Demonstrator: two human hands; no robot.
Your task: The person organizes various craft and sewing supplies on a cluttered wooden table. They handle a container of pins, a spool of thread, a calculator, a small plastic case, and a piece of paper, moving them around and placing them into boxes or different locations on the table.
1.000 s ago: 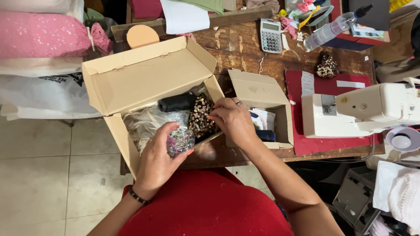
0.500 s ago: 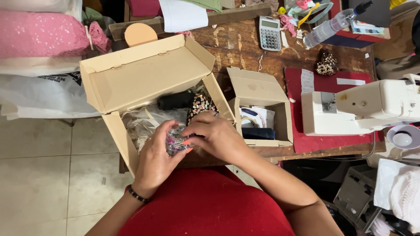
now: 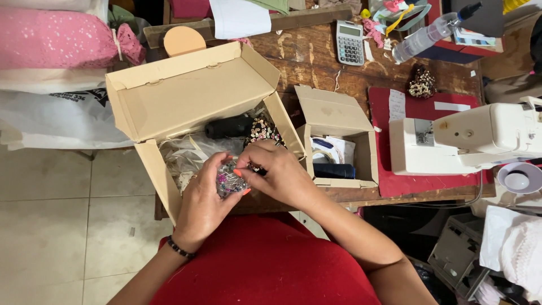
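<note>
**Both hands closed on small clear pin container at near edge of large carton**

Left hand (image 3: 204, 195): forearm enters from the near left, with a dark beaded bracelet (image 3: 180, 249) at the wrist. The palm is turned towards the right and the fingers are curled round the small clear plastic container of coloured-head pins (image 3: 228, 183), cupping it from the left and beneath.

Right hand (image 3: 278, 175): forearm enters from the near right and crosses above the red garment (image 3: 265, 265). The back of the hand faces the camera; the fingers, with orange-painted nails, are bent and pinch the container from its right and top side. Whether a lid is being gripped cannot be told.

Location of container: held between both hands, just above the near right corner of the large open brown cardboard box (image 3: 186, 101), which sits on the worn wooden table (image 3: 316, 62). Inside that box, further off, lie a black spool (image 3: 228, 126) and a cluster of pale beads (image 3: 263, 131). A smaller open cardboard box (image 3: 339, 135) stands just to the right; a white sewing machine (image 3: 468, 138) is at far right.

Change from earlier frames: one second ago the right hand was inside the large box, apart from the left hand, which alone held the container. It has since come back to meet the left hand, and both now grip the container.
</note>
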